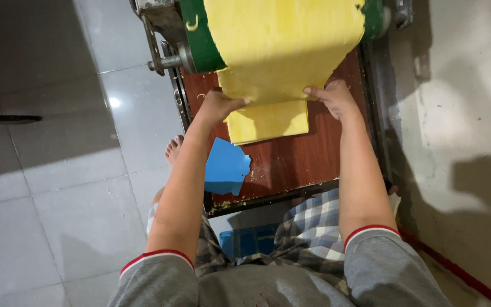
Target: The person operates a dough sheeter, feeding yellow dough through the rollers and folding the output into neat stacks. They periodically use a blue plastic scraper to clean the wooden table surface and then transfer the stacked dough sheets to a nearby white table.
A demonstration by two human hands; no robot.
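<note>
Yellow dough sheet [282, 45] hangs down from the green roller machine [203, 40] at the top centre of the frame and meets a folded stack of the same dough [268, 122] on the reddish-brown wooden tray [291, 162] below. The left hand [218, 106] grips the sheet's lower left edge just left of centre, its fingers curled and pinching the dough, with the thumb tip lying on top of the sheet. The right hand [333, 96] holds the lower right edge, fingers bent over and pressed together, the thumb pointing left along the fold; the fingertips are hidden under the dough. The sheet spans the gap between the two hands. A blue plastic scraper [227, 166] lies on the tray's lower left corner, just beside the left forearm. A bare foot [174, 149] rests on the grey floor tiles [58, 199] at left.
</note>
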